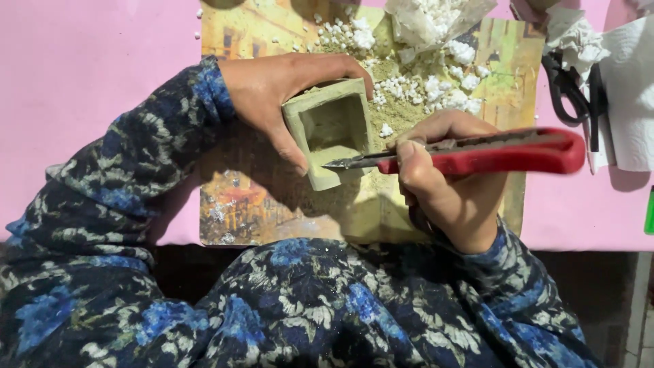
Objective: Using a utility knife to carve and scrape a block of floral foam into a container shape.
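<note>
A small, hollowed-out greenish block [330, 129], square in outline with thick walls and an open cavity, sits tilted over a printed board [272, 204] with its opening facing up toward the camera. The left hand [286, 92] is wrapped around it from the left and above, thumb pressed along the near left wall and fingers curled over the far edge, so the hand is closed firmly on the block. The right hand [446, 174] is clenched around a red utility knife [490, 153], forefinger laid over the front of the handle; the knife lies almost level, its extended blade pointing left and its tip touching the block's near wall just below the cavity. Green dust and white crumbs of foam [422, 82] are scattered over the far part of the board, just beyond the block, with a crumpled clear bag of white pieces [436, 17] at the top edge. The board rests on a pink counter [88, 68]. Well to the right lie black-handled scissors [572, 88], beside crumpled white paper [630, 95]. Both arms wear dark sleeves with a blue and white flower pattern.
</note>
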